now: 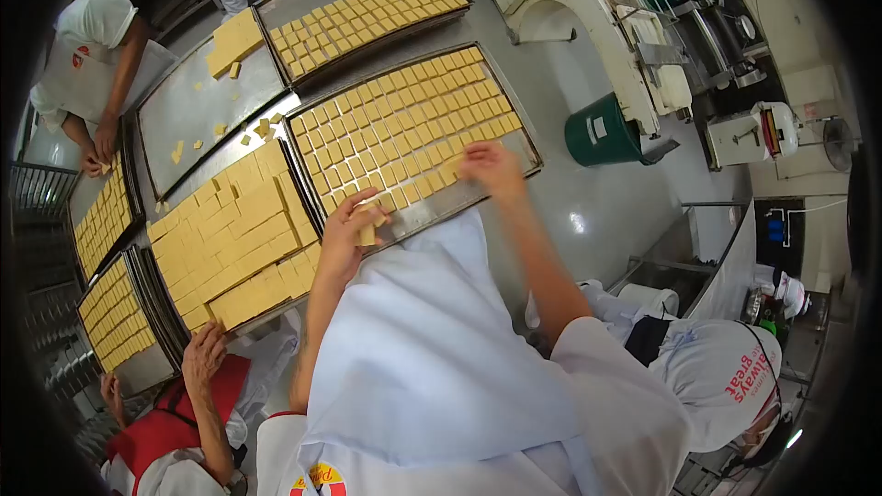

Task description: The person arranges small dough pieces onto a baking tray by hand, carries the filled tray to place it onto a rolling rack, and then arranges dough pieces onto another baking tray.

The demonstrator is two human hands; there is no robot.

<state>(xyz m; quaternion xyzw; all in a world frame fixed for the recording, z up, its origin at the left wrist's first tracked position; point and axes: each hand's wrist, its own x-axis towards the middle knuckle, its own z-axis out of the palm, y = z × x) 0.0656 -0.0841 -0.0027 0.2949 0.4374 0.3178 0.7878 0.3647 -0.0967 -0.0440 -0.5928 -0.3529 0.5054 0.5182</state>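
Note:
Rows of small pale-yellow rectangular pieces (390, 115) fill most of a metal tray (413, 218) in front of me. My left hand (347, 231), at the tray's near left corner, has its fingers closed round a few yellow pieces (367, 234). Over the near right part of the same tray is my right hand (490, 168), slightly blurred, its fingertips together at the end of the nearest row. Whether a piece is between them is hard to make out. Left of my tray, a tray holds larger yellow slabs and cut strips (230, 230).
Co-workers' hands work at a far tray (367, 35), at a left tray (103, 216) and near the slabs' front edge. A mostly bare tray (202, 119) holds scraps and a slab stack (235, 41). A green bin (602, 131) stands right; another person is at lower right.

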